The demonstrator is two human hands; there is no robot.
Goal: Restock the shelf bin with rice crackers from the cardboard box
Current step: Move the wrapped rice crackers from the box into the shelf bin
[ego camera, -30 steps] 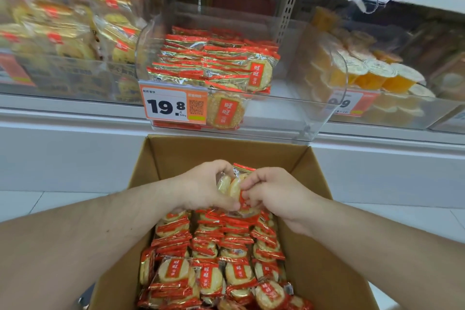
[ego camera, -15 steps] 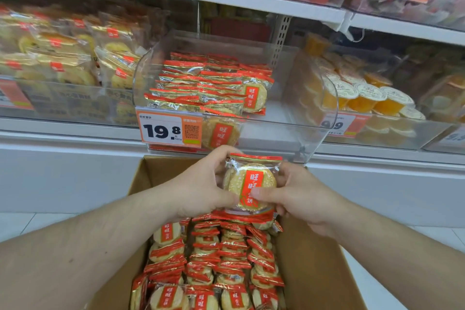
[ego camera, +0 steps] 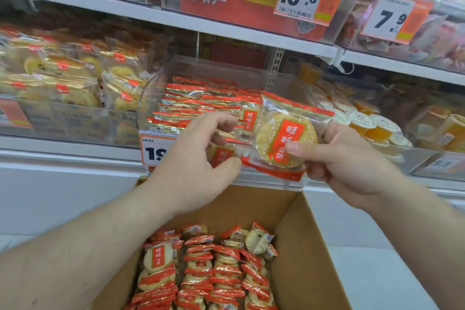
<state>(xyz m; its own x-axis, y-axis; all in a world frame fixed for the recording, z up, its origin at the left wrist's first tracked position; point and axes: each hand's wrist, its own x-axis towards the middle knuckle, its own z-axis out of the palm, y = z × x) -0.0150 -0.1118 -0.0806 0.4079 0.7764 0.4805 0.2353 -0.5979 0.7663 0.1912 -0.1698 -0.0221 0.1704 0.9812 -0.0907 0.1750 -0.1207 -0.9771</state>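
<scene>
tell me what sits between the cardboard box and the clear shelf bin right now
In the head view, both hands, left and right, hold rice cracker packs between the cardboard box and the shelf bin.

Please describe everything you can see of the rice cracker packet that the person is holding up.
The rice cracker packet is a clear plastic wrapper with red sealed edges at top and bottom and a red label with white characters. One round, pale golden cracker face shows through it. It is held tilted in front of the clear shelf bin, above the cardboard box. The right hand pinches its right side, thumb on the front; the left hand touches its lower left corner.
</scene>
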